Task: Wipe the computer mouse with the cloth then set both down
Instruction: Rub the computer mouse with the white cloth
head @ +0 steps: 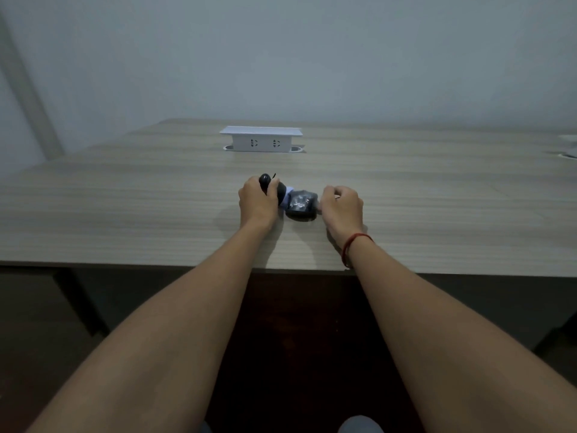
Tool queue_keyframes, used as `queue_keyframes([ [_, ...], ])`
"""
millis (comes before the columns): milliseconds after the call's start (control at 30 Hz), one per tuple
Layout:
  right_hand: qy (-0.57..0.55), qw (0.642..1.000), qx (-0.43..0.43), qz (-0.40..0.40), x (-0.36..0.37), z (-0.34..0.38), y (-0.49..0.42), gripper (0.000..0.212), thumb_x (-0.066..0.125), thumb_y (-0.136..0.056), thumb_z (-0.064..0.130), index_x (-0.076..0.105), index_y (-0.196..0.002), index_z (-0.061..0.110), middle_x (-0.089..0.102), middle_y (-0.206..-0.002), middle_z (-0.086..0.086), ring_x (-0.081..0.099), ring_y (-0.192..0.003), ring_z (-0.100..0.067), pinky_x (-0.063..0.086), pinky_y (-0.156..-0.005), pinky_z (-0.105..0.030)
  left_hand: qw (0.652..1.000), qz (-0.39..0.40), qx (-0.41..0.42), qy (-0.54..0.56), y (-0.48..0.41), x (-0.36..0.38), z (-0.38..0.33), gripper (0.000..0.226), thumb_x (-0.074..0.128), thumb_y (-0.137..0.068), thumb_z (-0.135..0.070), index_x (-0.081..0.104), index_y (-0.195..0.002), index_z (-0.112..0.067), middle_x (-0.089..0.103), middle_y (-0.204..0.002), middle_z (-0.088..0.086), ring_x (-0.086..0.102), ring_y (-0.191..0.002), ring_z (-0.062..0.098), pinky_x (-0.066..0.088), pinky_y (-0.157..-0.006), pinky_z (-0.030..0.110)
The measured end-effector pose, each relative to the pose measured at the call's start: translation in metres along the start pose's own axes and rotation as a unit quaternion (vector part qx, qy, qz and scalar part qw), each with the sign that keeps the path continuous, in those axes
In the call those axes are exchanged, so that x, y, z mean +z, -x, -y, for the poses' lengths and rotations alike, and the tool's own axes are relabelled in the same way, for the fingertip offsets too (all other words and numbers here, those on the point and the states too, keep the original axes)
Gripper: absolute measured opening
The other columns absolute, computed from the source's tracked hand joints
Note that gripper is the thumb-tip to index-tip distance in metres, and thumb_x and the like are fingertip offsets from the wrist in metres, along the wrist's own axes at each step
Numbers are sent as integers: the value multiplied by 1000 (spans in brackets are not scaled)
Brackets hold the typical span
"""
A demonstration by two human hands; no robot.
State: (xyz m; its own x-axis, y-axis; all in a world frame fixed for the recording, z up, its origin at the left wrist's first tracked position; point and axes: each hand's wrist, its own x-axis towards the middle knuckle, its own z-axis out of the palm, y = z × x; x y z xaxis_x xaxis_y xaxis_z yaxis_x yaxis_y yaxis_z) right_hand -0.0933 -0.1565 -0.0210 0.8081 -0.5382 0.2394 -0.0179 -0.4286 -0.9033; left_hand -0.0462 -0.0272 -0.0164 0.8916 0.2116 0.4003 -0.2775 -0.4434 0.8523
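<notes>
My left hand [257, 200] was curled around the black, rounded plastic computer mouse [272, 186], fingers wrapped over its top, with the mouse's front end poking out beyond my knuckles on the side toward the white rectangular plastic socket box [261, 139]. Mouse and hand sat well short of that socket box, on my side of it, low over the pale wood-grain tabletop [125, 207]; I could not tell whether the mouse touched the surface or hung just above it.

A bit of pale bluish cloth [288, 195] showed just beside the mouse, on the side away from my left hand. Much of it was hidden, so I could not tell its shape. Touching that cloth lay a dark, squarish packet [301, 205] with a shiny, crinkled top, resting on the tabletop, also on my side of the socket box.

My right hand [342, 209] was closed into a loose fist right against the far side of the packet, fingers tucked under. Whether they pinched an edge of the cloth or the packet was hidden from me. A thin red string bracelet [354, 245] circled that wrist.
</notes>
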Motion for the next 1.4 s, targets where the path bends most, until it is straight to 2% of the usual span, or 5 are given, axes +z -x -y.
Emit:
queue_keyframes([
  [333,179,963,-106,170,1,-8,-2,109,69,-63,75,33,-149,18,42,-150,-6,42,-137,-27,37,-110,-47,994,-60,70,61,10,-6,-9,31,53,-96,-30,60,-93,0,55,-81,1,54,-78,16,42,-69,21],
  [500,236,949,-145,153,9,-7,-7,73,66,-56,80,57,-103,24,64,-103,3,61,-94,-19,48,-86,-41,988,-37,148,25,13,-7,-9,24,52,-97,-28,55,-88,-6,54,-77,1,50,-65,10,40,-58,7],
  [800,201,957,-141,157,13,-11,-15,58,65,-66,71,57,-97,22,64,-97,1,61,-89,-20,47,-80,-37,987,-24,154,-24,5,-13,-9,30,52,-95,-30,60,-93,-2,61,-81,8,61,-75,23,53,-68,35],
  [1267,134,962,-121,203,8,-9,-12,69,62,-57,73,57,-103,21,64,-104,-4,63,-90,-23,55,-82,-43,981,-5,193,-13,10,-18,-30,28,55,-94,-30,63,-90,-3,59,-79,3,54,-72,16,43,-62,12],
  [1400,108,970,-112,189,6,-10,-14,55,71,-62,62,53,-94,20,63,-98,-4,62,-87,-23,52,-72,-36,977,49,172,-114,9,-12,-19,30,54,-95,-31,62,-95,-2,63,-87,12,60,-80,27,51,-73,35],
])
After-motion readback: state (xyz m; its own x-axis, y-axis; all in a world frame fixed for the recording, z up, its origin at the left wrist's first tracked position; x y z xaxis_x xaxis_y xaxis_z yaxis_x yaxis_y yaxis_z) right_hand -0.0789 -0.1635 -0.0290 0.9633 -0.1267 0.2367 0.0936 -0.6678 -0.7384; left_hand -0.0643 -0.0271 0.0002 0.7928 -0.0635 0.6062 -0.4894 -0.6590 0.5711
